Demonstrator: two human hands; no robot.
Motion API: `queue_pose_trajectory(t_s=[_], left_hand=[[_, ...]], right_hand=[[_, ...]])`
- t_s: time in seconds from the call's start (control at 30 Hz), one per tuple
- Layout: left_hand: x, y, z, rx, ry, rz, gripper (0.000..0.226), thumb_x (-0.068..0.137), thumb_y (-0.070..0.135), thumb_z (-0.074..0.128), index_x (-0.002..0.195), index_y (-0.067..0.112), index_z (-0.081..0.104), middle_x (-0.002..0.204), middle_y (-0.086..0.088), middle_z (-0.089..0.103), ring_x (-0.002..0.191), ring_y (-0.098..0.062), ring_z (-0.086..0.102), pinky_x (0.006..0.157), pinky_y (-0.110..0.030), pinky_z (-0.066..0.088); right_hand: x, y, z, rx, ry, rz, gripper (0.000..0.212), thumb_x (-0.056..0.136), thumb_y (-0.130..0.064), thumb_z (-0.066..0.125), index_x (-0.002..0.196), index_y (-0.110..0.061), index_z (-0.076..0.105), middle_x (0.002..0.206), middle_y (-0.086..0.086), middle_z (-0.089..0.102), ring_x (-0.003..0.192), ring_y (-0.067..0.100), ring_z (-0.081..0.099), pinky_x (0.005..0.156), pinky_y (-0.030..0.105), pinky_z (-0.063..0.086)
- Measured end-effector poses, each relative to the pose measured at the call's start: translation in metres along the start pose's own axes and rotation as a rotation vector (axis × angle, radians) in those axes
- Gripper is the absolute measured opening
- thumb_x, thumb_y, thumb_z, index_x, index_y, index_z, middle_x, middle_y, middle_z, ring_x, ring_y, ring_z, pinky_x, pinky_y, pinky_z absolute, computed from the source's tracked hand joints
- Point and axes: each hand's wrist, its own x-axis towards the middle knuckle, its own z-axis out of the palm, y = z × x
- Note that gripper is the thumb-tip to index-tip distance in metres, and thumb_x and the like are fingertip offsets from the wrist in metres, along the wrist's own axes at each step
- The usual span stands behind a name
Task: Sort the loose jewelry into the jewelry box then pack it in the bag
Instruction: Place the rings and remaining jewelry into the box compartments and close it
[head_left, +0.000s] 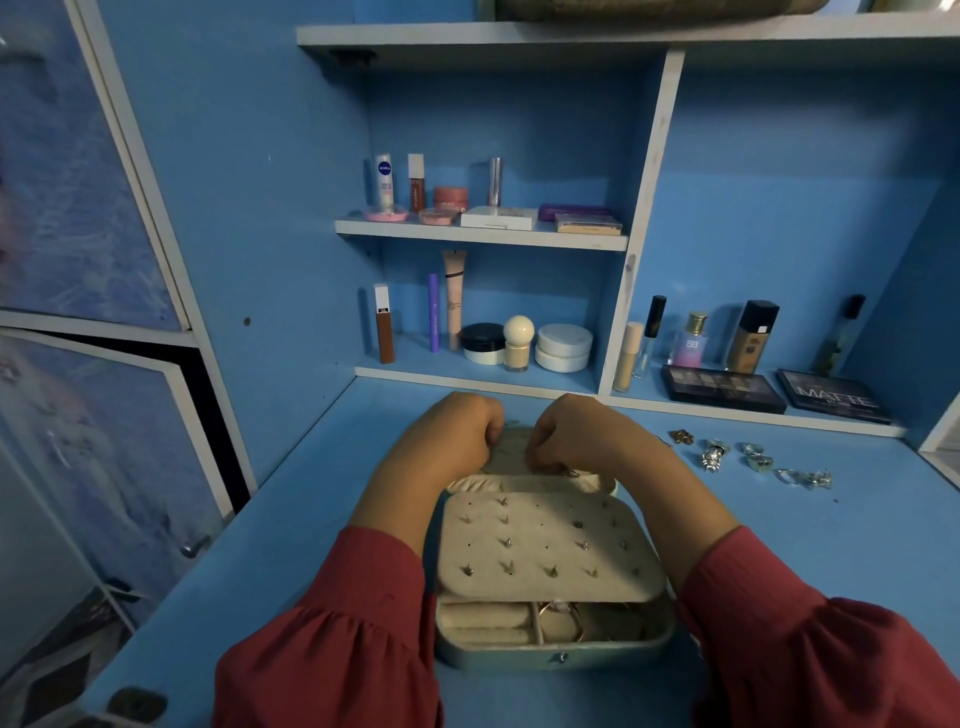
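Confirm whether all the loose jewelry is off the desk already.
No: several silver pieces of loose jewelry lie on the blue desk, right of the jewelry box.

Home bedroom, dressing/vanity nook. Blue built-in desk (291, 545) with white-edged shelves (480, 234) holding cosmetics: Nivea stick (385, 182), concealer tubes, powder jars (563, 347), perfume bottle (692, 339), foundation bottle (751, 336), eyeshadow palettes (722, 388). Wardrobe doors (78, 208) with patterned panels on the left. Domestic, not a shop.
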Motion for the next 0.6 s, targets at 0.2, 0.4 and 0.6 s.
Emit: queue_pose_trajectory(t_s=[0.2,0.4,0.6], left_hand=[[-0.009,-0.002,-0.005,-0.205,-0.053,0.031,0.014,0.084,0.007,0.065,0.092,0.017,0.066,0.082,0.008,0.057,0.081,-0.013,0.058,0.069,-0.022,0.047],[-0.01,-0.009,-0.008,-0.281,-0.03,-0.013,0.015,0.086,0.006,0.06,0.091,0.018,0.068,0.078,0.013,0.056,0.076,-0.007,0.055,0.064,-0.018,0.044],[-0.009,-0.006,-0.007,-0.324,-0.147,-0.033,0.024,0.081,0.003,0.063,0.094,0.022,0.069,0.088,0.007,0.064,0.088,-0.014,0.063,0.079,-0.028,0.054]], right_hand=[[-0.004,0.002,-0.009,0.094,-0.019,-0.055,0.011,0.082,-0.011,0.066,0.085,-0.018,0.074,0.077,0.001,0.071,0.064,0.009,0.062,0.062,0.021,0.051],[-0.004,0.009,-0.016,-0.059,0.009,0.024,0.016,0.085,-0.019,0.065,0.093,-0.008,0.074,0.082,0.008,0.071,0.068,0.017,0.059,0.072,0.03,0.053],[-0.006,-0.002,-0.01,-0.095,-0.139,-0.017,0.043,0.081,-0.044,0.07,0.098,-0.005,0.073,0.084,0.007,0.068,0.071,0.014,0.056,0.064,0.024,0.044]])
